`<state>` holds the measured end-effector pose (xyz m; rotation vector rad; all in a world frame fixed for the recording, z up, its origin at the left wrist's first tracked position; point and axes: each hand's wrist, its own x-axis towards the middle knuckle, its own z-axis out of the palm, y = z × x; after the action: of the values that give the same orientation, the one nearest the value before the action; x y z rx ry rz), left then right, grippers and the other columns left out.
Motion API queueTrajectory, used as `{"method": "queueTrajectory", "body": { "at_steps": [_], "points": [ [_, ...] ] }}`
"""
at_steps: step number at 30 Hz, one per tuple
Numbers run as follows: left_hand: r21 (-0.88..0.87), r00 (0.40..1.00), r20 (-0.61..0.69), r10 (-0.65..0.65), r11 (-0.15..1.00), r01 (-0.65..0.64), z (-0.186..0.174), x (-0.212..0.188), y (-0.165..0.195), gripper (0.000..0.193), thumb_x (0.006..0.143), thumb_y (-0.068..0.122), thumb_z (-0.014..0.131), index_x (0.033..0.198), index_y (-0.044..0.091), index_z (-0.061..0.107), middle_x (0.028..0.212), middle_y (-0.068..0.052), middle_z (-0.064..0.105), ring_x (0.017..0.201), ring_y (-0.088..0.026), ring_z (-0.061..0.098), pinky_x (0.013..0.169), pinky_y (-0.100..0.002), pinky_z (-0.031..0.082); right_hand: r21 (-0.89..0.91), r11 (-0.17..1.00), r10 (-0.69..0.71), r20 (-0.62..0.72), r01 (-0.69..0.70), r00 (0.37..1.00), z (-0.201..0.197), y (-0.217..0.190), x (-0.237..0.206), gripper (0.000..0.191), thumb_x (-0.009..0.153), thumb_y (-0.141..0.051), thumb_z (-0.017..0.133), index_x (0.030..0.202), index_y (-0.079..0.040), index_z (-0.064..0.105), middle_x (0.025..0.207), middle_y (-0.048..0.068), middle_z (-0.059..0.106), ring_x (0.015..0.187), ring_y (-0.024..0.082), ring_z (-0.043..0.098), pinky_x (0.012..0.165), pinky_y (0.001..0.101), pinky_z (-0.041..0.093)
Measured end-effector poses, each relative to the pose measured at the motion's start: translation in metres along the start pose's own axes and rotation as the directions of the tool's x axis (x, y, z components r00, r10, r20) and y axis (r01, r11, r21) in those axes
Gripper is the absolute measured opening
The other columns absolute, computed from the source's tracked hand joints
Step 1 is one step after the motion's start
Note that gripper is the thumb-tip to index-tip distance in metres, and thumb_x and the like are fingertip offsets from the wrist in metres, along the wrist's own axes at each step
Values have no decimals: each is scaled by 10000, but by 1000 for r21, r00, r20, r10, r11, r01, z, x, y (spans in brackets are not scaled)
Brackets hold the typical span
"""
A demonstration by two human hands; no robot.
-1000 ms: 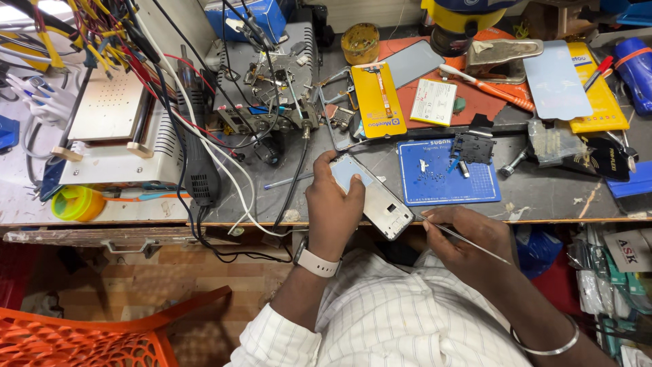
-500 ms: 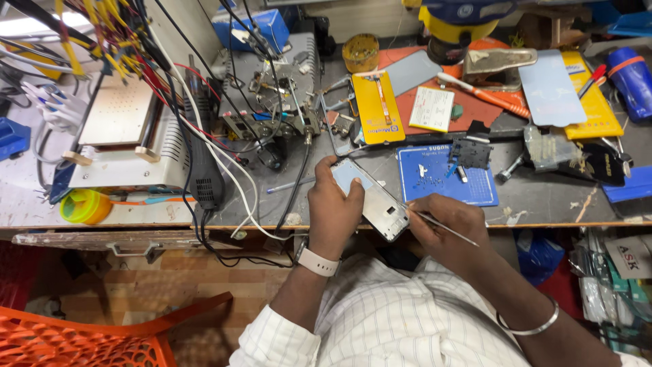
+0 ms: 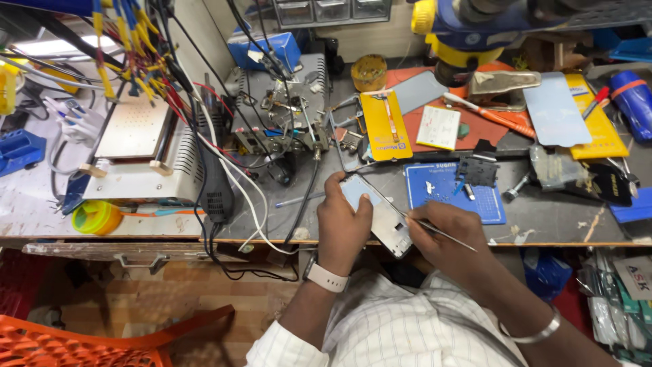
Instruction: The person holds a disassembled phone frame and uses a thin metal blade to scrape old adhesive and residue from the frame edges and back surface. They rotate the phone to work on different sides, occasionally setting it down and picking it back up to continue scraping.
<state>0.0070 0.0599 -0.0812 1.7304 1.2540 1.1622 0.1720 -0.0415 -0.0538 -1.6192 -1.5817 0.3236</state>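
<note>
Left hand (image 3: 343,221) gripping phone (image 3: 380,216), right hand (image 3: 445,234) pinching tweezers (image 3: 435,228) (tip on phone)

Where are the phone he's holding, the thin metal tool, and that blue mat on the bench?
phone (image 3: 386,221), head view, on its pale back near the middle.
thin metal tool (image 3: 435,230), head view, on the shaft beside the right hand.
blue mat (image 3: 435,185), head view, on its bare left part.

Bare bench (image 3: 543,217) rightward; cables (image 3: 231,177) crowding left
</note>
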Motion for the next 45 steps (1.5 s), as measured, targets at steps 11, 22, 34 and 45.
{"method": "queueTrajectory", "body": {
  "at_steps": [11,22,34,45],
  "points": [
    [-32,987,-33,159,987,-160,0,-3,-5,520,876,95,704,1316,-49,469,821,-166,701,744,-313,736,669,-415,587,39,998,-50,-9,50,999,18,10,23,109,849,-119,738,906,-29,716,764,123,747,617,188,735,552,318,568],
    [-12,991,83,-108,994,109,-6,0,2,545,830,117,715,1314,-15,503,556,-117,595,477,-259,626,521,-411,506,85,974,215,-69,-209,974,-10,24,-2,186,824,-140,795,973,-43,742,841,86,780,727,160,743,637,270,579],
    [-6,990,122,-72,997,73,-7,-7,3,533,827,123,716,1301,-13,515,564,-108,595,466,-228,607,509,-387,504,59,997,40,-7,-39,999,6,21,-4,176,811,-114,778,969,-39,761,943,67,801,743,122,779,589,243,629],
    [25,984,142,-108,994,105,-7,-6,7,546,830,125,712,1314,-14,500,542,-128,601,482,-273,653,538,-410,533,1,997,80,-14,-80,997,7,11,-2,160,827,-147,785,938,-37,752,810,71,784,544,119,716,494,253,555]
  ]
}}
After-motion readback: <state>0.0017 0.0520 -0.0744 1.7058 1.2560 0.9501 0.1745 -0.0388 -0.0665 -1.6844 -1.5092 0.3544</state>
